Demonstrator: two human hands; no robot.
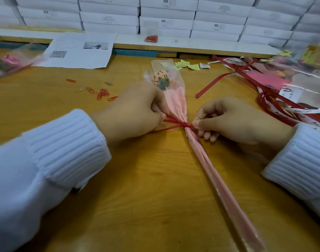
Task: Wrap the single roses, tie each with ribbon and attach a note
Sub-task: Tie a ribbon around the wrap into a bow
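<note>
A single rose in a pink and clear wrapper (175, 99) lies on the wooden table (146, 179), bloom end far, stem end running toward the near right. A thin red ribbon (185, 124) is knotted around the wrapper's narrow neck. My left hand (135, 113) pinches the ribbon end on the left of the knot. My right hand (233, 120) pinches the ribbon right at the knot's right side. Both ribbon ends are pulled taut sideways.
Loose paper clips (99, 92) lie left of the rose. Small yellow notes (187, 64) sit beyond it. More red ribbons (215, 84) and wrapped roses (291, 79) pile at the right, another wrapped rose (8, 62) at far left. Printed sheet (79, 50) and stacked white boxes (166, 17) stand behind.
</note>
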